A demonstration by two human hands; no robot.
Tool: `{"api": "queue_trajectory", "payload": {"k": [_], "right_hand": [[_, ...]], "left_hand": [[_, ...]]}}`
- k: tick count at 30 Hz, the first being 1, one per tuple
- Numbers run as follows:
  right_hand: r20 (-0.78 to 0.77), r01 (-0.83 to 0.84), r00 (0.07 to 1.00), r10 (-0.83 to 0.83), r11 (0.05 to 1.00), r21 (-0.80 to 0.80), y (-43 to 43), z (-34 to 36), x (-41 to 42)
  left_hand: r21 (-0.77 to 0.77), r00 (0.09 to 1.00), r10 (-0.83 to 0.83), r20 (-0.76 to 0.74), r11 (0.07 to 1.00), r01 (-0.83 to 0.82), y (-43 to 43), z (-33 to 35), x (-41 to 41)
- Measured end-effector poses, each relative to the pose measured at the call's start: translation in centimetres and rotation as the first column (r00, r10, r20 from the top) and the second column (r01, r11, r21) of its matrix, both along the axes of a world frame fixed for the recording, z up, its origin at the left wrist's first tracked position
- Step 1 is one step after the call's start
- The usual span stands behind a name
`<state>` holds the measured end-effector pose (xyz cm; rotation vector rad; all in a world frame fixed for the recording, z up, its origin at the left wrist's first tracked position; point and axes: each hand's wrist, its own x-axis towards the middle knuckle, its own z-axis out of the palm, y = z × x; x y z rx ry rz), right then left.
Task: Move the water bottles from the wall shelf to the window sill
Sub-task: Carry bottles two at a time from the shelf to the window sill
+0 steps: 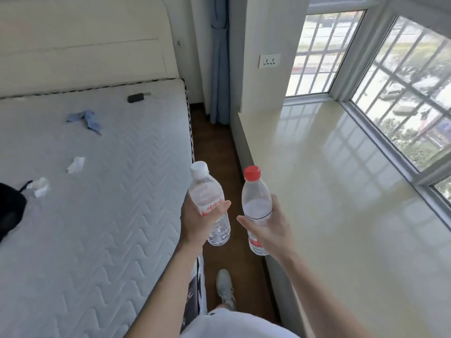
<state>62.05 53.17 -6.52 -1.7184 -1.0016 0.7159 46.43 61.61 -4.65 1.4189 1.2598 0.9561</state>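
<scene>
Bottles [209,206] [256,208] gripped, one in each hand [197,222] [273,228].

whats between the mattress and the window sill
A strip of dark floor runs along the window sill, with a shoe on it, in the head view.

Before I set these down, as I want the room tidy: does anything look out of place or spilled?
On the mattress lie crumpled tissues and a blue rag, loose litter. The white-capped bottle and the red-capped bottle are closed; nothing looks spilled.
</scene>
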Motion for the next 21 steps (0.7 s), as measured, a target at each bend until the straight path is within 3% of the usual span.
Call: {"api": "queue_trajectory", "payload": {"k": [8,21], "right_hand": [[0.006,-0.024,1.0,0.024,0.999,0.034,16.8,2.5,1.9],[0.015,0.004,1.0,-0.004,1.0,0.004,32.6,0.2,6.2]], "left_hand": [[0.013,0.996,0.078,0.053,0.997,-0.079,15.3,1.3,0.5],[-0.01,0.995,0.035,0.099,0.999,-0.034,31.4,1.4,4.7]]}}
